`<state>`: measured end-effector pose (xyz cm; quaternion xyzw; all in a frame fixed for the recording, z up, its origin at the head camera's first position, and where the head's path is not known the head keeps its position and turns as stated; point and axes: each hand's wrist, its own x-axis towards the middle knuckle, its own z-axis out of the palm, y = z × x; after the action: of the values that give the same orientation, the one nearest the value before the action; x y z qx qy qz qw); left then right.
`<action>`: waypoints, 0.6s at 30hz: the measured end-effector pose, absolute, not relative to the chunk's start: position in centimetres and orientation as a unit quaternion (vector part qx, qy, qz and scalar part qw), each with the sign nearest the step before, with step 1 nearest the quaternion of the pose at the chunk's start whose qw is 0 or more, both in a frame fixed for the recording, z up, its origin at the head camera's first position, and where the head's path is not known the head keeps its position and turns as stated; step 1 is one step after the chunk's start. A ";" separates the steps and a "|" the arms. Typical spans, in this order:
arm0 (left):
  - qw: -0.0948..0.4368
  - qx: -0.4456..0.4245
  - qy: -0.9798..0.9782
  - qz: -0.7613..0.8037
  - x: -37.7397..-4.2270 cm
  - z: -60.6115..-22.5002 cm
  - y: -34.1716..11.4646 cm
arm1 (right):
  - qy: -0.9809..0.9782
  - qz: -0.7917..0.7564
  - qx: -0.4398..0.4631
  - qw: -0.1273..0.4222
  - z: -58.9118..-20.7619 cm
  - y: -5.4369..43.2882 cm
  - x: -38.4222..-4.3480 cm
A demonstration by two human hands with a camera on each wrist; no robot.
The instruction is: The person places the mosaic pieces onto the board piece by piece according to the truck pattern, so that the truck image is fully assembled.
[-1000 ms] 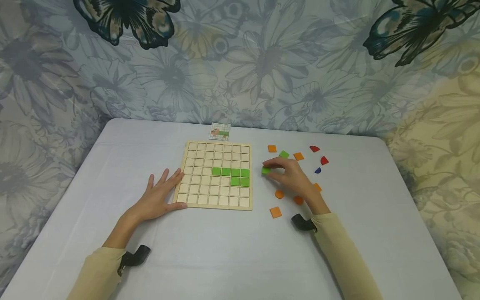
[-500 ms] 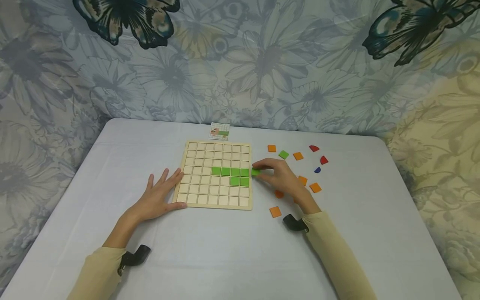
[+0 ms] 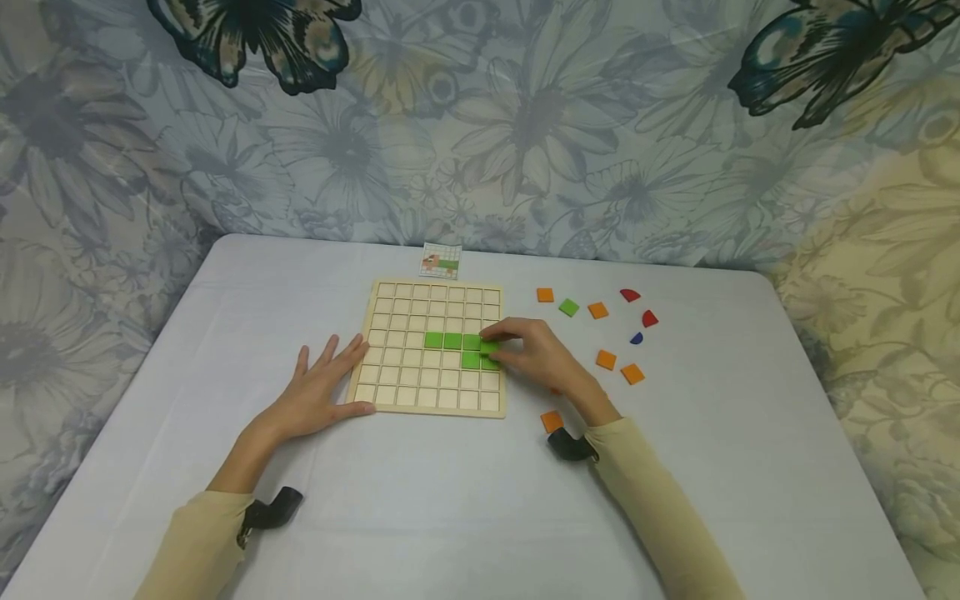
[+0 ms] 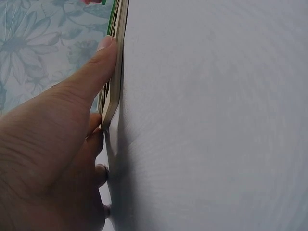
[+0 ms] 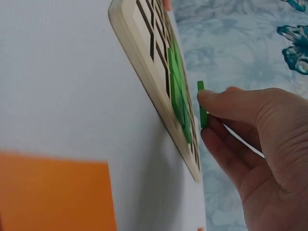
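Note:
My right hand (image 3: 532, 347) pinches a green square tile (image 5: 201, 103) between thumb and fingers. In the right wrist view the tile is held on edge, a little above the wooden grid board (image 5: 144, 79). From the head view it overlaps the board's right-hand columns, over green tiles (image 3: 452, 341) set in two rows of cells. My left hand (image 3: 315, 396) lies spread at the board's left edge. Its thumb (image 4: 98, 65) rests on the frame in the left wrist view, with the other fingers along the side.
Right of the board lie loose orange squares (image 3: 606, 360), a green square (image 3: 568, 307), red quarter-round pieces (image 3: 630, 295) and a small blue piece (image 3: 637, 338). Orange round pieces are mostly hidden under the right forearm. A small pattern card (image 3: 440, 261) lies behind the board.
My right hand has moved left with the green tile, from beside the loose pieces to over the board's right side. The left hand has stayed at the board's edge.

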<state>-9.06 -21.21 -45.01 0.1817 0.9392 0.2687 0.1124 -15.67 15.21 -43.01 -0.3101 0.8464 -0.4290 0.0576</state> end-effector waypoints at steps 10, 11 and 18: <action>0.113 0.182 0.939 0.269 -9.1 -45.2 -21.2 | 0.841 -0.428 -0.324 0.070 -43.0 13.2 -15.5; 0.113 0.183 0.939 0.269 -9.1 -45.2 -21.2 | 0.840 -0.429 -0.325 0.071 -43.0 13.1 -15.5; 0.113 0.181 0.939 0.269 -9.0 -45.1 -21.3 | 0.844 -0.420 -0.327 0.070 -43.5 11.7 -15.3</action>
<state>-9.00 -21.25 -45.10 0.1809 0.9392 0.2691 0.1126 -15.28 11.68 -43.46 -0.3272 0.8438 -0.4197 0.0700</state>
